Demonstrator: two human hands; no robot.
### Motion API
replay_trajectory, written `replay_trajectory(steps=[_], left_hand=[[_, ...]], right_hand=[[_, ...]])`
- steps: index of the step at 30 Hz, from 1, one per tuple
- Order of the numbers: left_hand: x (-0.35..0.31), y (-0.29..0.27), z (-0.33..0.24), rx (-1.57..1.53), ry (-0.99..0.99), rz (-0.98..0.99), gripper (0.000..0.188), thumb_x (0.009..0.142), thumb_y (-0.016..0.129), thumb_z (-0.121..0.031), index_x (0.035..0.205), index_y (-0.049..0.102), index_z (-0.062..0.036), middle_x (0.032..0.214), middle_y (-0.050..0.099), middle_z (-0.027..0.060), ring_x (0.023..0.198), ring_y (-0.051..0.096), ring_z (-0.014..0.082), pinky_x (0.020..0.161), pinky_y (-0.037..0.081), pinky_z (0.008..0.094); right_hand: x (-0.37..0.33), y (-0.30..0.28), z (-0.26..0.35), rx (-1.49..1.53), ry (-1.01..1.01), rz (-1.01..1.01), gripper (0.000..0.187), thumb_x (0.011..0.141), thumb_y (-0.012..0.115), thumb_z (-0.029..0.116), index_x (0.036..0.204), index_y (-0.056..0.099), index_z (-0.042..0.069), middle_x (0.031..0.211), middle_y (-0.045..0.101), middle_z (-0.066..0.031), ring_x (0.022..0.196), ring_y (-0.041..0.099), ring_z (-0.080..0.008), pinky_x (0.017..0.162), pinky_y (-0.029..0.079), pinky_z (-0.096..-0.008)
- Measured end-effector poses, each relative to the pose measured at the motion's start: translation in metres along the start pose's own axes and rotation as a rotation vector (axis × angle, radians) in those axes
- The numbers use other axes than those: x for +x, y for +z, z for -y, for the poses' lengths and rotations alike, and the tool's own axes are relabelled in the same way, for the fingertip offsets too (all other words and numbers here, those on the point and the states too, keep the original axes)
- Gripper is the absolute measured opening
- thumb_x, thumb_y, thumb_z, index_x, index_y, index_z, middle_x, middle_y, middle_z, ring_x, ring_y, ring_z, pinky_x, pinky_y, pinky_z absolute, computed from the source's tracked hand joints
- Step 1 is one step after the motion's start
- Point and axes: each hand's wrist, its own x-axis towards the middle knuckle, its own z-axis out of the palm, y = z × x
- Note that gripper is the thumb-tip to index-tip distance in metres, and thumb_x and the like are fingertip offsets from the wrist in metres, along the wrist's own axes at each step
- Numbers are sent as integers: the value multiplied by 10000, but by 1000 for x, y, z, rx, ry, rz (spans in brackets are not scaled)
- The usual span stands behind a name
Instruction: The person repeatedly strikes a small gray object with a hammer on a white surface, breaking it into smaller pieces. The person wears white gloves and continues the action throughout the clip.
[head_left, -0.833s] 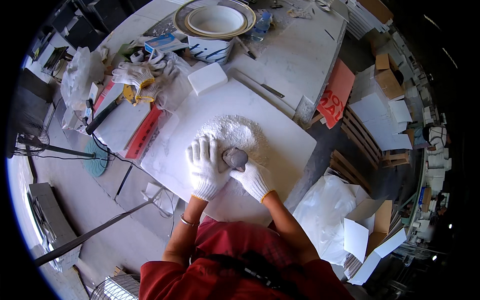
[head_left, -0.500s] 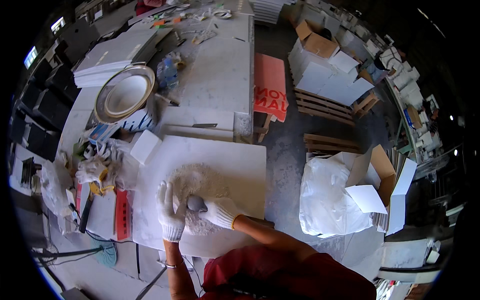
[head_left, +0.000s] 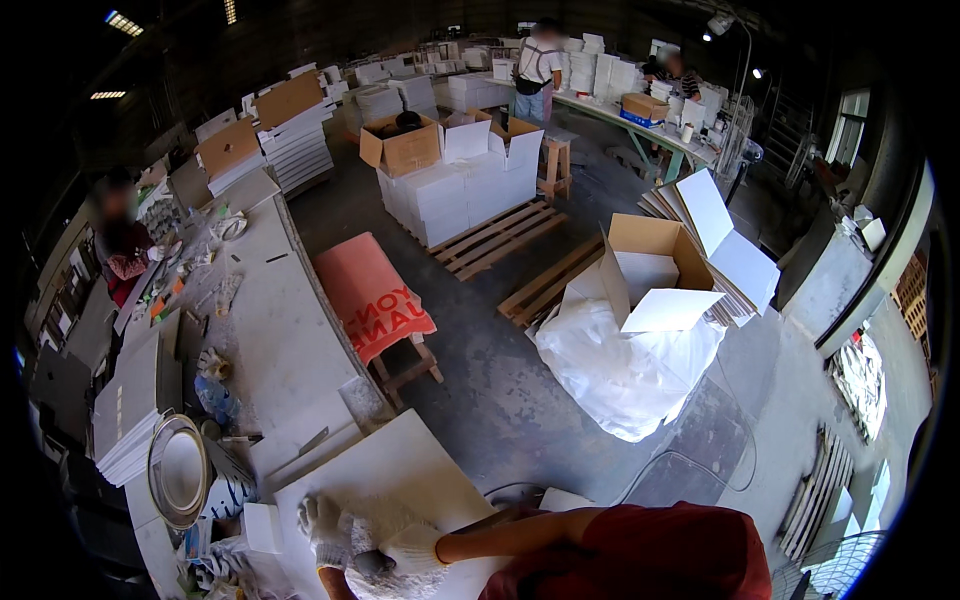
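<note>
Left hand (head_left: 320, 524), right hand (head_left: 412, 551) and grey lump (head_left: 372, 563) have shifted with the view toward the lower edge, amid white powder (head_left: 385, 515). Left hand's fingers look parted; whether the right's grip the lump, I cannot tell.

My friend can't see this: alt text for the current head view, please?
A white-gloved left hand and right hand are over a pale board with white powder, a grey lump between them; beyond is an open cardboard box.

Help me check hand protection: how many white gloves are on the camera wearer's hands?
2: one on the left hand, one on the right hand beside the dark rounded object. Neither is hidden.
</note>
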Motion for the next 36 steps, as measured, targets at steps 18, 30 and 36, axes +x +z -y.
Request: replay_trajectory(steps=[18,30,36], left_hand=[[26,-51,-83,-232,270,441,491,989,665,-384,1381,676,-88,1358,669,241,1287,615,439,1104,486,489],[16,-30,-95,25,447,198,352,992,627,-443,1121,731,-132,1078,746,117,1017,703,356,855,527,513],[-1,-41,-91,-76,357,273,383,994,624,-453,1123,743,-112,1076,754,138,1018,711,366,865,537,498]], right_hand=[[-1,-20,8,-55,16,97,246,820,674,163,933,788,-24,850,758,-230,797,758,-430,703,597,-536],[3,-4,7,-184,0,-45,390,882,616,198,1216,677,6,1145,713,-208,1044,702,-374,878,563,-468],[2,0,12,-68,6,21,452,930,579,201,1356,615,55,1345,651,-184,1175,666,-351,971,537,-451]])
